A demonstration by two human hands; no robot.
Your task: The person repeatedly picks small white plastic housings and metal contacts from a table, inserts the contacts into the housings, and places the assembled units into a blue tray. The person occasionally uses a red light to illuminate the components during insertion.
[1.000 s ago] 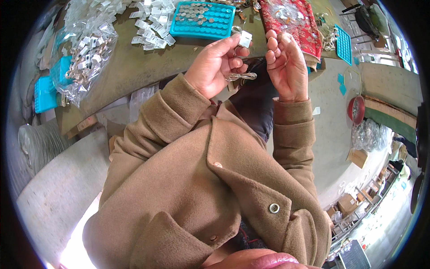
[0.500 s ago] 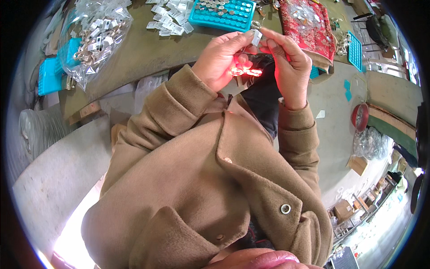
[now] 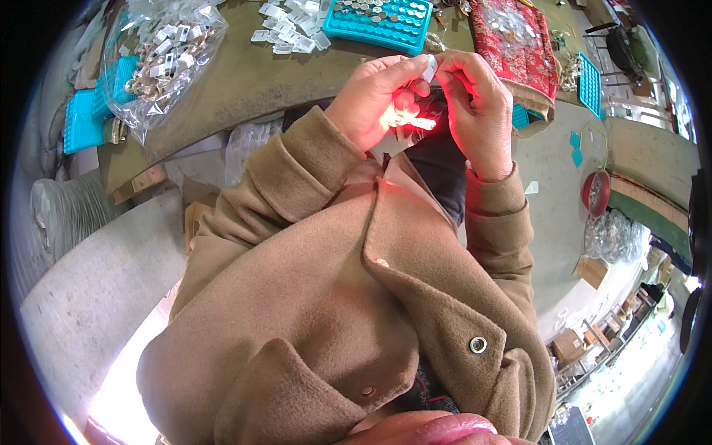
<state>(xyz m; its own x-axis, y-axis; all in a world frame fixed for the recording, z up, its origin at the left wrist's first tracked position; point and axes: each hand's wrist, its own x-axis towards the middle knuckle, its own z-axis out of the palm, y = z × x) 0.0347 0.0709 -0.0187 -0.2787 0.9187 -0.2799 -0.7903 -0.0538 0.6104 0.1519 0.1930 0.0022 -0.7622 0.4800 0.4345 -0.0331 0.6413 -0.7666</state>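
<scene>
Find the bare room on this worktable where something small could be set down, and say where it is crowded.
Bare tabletop lies between the clear bag of metal parts and the teal tray. The far edge is crowded with small packets, and the red cloth is covered in parts.

Head-worn fisheye, close, facing steeply downward

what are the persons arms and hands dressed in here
Both arms are in a thick tan-brown woollen coat. The left sleeve and right sleeve each end in a wide turned-back cuff at the wrist. The coat front has a broad lapel with a round metal snap. The left hand and right hand are bare: no gloves, and no rings or watch that I can make out.
</scene>
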